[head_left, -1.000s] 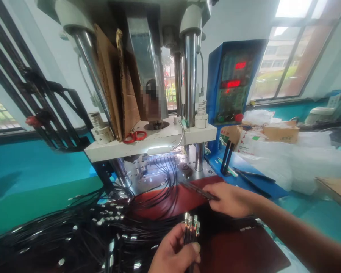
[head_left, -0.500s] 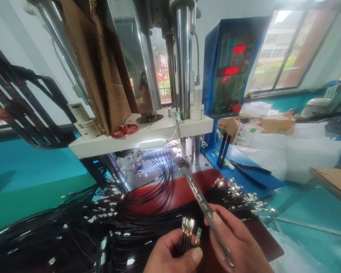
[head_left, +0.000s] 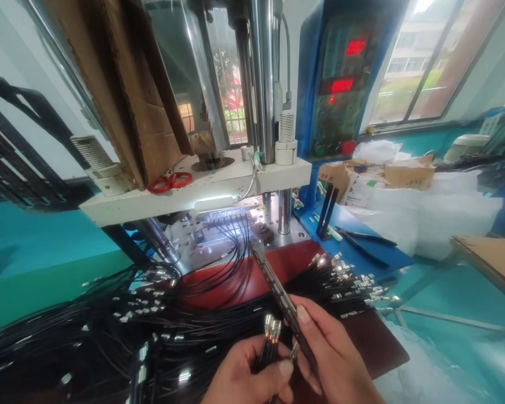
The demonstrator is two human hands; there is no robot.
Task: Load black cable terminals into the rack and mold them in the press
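Note:
My left hand (head_left: 239,373) is closed around a small bunch of black cables (head_left: 268,352), their silvery crimped terminals pointing up with copper showing below. One separate terminal (head_left: 293,351) stands by the left thumb, close to the bar's lower part; whether it touches is unclear. My right hand (head_left: 336,350) grips a long, narrow metal bar (head_left: 273,281) with a row of slots, tilted up and away to the left. Beyond the bar's far end, several black cables run into a lit metal fixture (head_left: 227,225) inside the press.
Loose black cables (head_left: 101,348) with metal terminals cover the left side, and another cable pile (head_left: 340,286) lies right. Red-handled scissors (head_left: 170,182) rest on the white press plate (head_left: 235,185). Pliers (head_left: 368,246) lie on a blue surface. A control box (head_left: 340,112) shows red digits.
The camera view has shifted, and both hands appear a little further left. The bar in my right hand has rolled, its slotted face now darker. The lone terminal sits closer to the bar.

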